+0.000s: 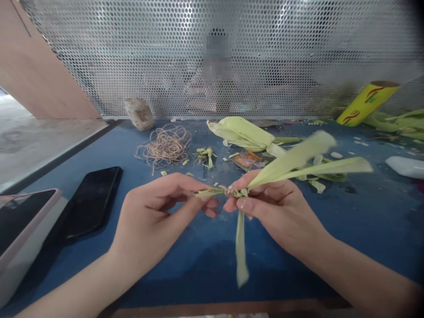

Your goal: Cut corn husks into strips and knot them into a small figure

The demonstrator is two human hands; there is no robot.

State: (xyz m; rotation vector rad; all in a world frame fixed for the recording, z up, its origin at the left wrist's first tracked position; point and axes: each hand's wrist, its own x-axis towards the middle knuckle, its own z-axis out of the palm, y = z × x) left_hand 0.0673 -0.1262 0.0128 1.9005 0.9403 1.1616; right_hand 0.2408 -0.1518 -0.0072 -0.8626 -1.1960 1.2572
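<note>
Between my two hands is a knotted bundle of pale green corn husk strips [239, 192], held just above the blue table. My left hand [159, 212] pinches the bundle's thin left end between thumb and fingertips. On the other side, my right hand [281, 207] grips the knotted part with thumb and fingers. Two long strips fan out over the right hand, and one strip hangs below it. Beyond the hands lie a small tied husk piece [207, 156], a tangle of brown twine [167, 145] and a larger folded husk [243, 134].
A black phone [91, 201] lies at left beside a pink-edged device [26, 225]. A cloudy jar [139, 114] and a yellow tube [367, 103] stand near the perforated metal screen [149, 57]. Husk scraps [318, 185] litter the blue table [198, 269]. A white object [406, 167] is at right.
</note>
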